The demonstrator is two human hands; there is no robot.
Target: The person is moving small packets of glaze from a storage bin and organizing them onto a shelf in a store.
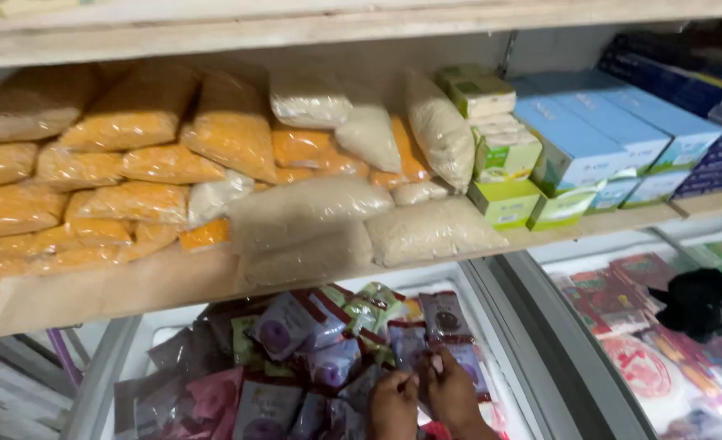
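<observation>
Left hand (392, 405) and right hand (450, 391) pinching a dark packet (459, 358) — long axis seemingly pointing away, grips closed on it, in the freezer (499, 310)

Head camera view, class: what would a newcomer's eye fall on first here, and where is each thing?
The wooden shelf across the middle, stacked with orange bags on the left, pale grain bags in the centre and blue boxes on the right. Below it, both hands, left hand and right hand, reach into a chest freezer among dark and purple packets.
</observation>
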